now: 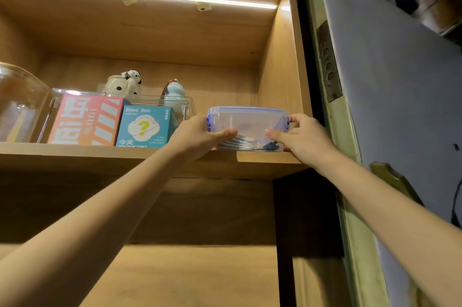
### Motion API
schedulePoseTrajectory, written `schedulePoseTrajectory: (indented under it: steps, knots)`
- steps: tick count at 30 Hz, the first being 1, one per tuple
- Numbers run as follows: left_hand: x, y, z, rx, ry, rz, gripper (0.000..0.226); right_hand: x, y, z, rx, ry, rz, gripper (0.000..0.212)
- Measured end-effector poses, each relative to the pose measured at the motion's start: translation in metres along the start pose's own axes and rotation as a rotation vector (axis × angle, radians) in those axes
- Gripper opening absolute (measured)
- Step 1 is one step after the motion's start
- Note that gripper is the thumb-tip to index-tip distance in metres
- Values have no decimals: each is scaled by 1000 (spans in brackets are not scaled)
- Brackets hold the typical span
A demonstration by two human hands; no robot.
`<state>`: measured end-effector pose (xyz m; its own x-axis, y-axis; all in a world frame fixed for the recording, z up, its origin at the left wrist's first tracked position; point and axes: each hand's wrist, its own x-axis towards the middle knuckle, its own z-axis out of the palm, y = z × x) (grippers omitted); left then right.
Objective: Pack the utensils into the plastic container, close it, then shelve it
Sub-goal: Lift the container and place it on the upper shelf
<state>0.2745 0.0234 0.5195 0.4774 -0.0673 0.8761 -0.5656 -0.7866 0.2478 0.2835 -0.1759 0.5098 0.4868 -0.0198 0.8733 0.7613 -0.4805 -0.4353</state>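
A clear plastic container (pixel 248 122) with a blue-trimmed lid and blue side clips rests on the wooden shelf (pixel 265 157), at its right end near the front edge. The lid is on. Through its wall I see utensils (pixel 237 142) lying at the bottom, pale ones on the left and a dark piece on the right. My left hand (pixel 197 135) grips the container's left side, thumb across the front. My right hand (pixel 303 137) grips its right side in the same way.
Left of the container stands a clear bin (pixel 186 106) with a pink box (pixel 87 119) and a teal "Blind Box" carton (pixel 145 126), figurines behind. A glass jar (pixel 20 104) sits far left. The cabinet side wall (pixel 280 76) is close on the right.
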Motion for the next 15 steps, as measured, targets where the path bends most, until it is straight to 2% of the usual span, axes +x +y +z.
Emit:
schedulePoseTrajectory:
  steps: [2, 10, 15]
  knots:
    - [2, 0, 0, 8, -49, -23, 33, 2, 0, 2, -5, -10, 11, 38]
    - [3, 1, 3, 105, -79, -96, 43, 4, -1, 2, -73, -20, 17, 44]
    - [-3, 0, 7, 291, -69, -107, 88, -1, -6, -1, -144, -32, 23, 50]
